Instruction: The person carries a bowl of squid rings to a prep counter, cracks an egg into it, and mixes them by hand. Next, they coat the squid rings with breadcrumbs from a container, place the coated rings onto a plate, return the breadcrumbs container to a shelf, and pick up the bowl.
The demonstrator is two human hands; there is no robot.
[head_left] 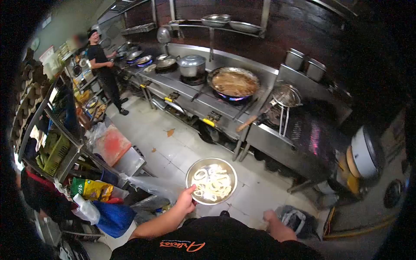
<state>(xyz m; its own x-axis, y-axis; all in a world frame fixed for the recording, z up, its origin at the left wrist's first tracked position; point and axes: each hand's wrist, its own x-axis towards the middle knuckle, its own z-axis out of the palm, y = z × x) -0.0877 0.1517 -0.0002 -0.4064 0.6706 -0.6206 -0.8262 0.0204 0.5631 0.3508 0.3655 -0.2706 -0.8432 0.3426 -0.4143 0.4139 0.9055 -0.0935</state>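
Note:
My left hand point(186, 201) grips the near left rim of a round metal bowl point(201, 163), thumb over the edge. Inside the bowl lie several pale rings point(212, 184), like sliced squid or onion; I cannot tell which. The bowl is held level above the tiled floor, in front of my body. My right hand point(277, 225) hangs low at my right side, near a dark plastic bag, and touches nothing that I can see. Its fingers are smeared by motion.
A wide wok point(234, 82) of brown bubbling liquid sits over a blue flame. Beside it stand a lidded pot point(192, 66) and a strainer point(286, 95). A co-worker point(102, 65) stands at the far left burners. Shelves, a red-stained cutting board point(113, 145) and bags line the left.

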